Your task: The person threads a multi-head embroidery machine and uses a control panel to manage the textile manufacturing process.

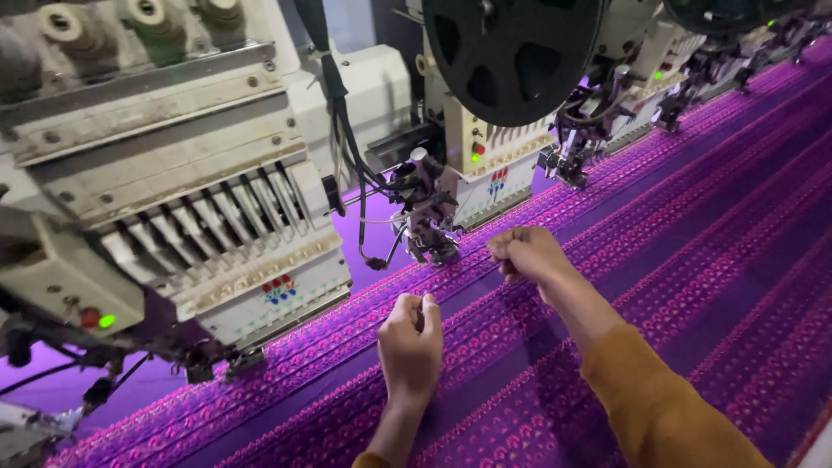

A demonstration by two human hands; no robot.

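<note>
My left hand (411, 338) is closed in a loose fist just above the purple embroidered fabric (693, 234), thumb pinched against the fingers as if on a fine thread, which I cannot make out clearly. My right hand (525, 252) is also closed, fingers pinched together, hovering over the fabric right in front of the middle embroidery head (433, 221). A thin thread seems to run between the two hands. Both sleeves are mustard yellow.
A large embroidery head (199, 217) with a row of needle bars and a green light stands at the left. A black reel (511, 52) hangs above the middle head. More heads (624, 104) line the far right over the patterned cloth.
</note>
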